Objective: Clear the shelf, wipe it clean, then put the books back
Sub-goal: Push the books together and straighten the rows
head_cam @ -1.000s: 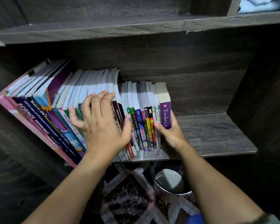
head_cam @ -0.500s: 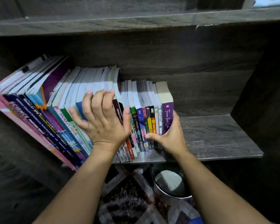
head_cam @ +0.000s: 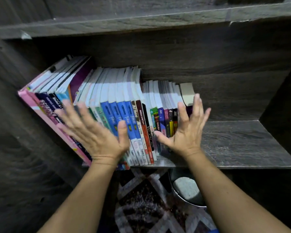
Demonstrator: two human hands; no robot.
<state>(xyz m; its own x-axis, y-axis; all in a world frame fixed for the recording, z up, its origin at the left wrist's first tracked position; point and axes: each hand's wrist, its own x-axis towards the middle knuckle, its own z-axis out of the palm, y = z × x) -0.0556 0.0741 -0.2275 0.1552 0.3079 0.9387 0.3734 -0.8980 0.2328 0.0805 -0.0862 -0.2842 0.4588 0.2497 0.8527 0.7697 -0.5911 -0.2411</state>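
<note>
A row of books (head_cam: 118,105) stands on the dark wooden shelf (head_cam: 238,142), filling its left half and leaning to the left. Large pink and navy workbooks (head_cam: 40,105) lie at the far left, blue-spined ones sit mid-row, and small paperbacks (head_cam: 165,118) end the row on the right. My left hand (head_cam: 94,132) is spread with straight fingers in front of the left books' spines, blurred by motion. My right hand (head_cam: 186,130) is spread beside the rightmost purple book (head_cam: 189,109). Neither hand holds anything.
The shelf's right half is bare wood, bounded by a dark side panel (head_cam: 282,91). Another shelf board (head_cam: 141,21) runs overhead. Below the shelf stands a metal bucket (head_cam: 186,190) with something grey inside, on a patterned rug (head_cam: 141,204).
Both hands have come off the books and opened wide. The left one slid left and lower along the spines; the right one lifted from the row's end.
</note>
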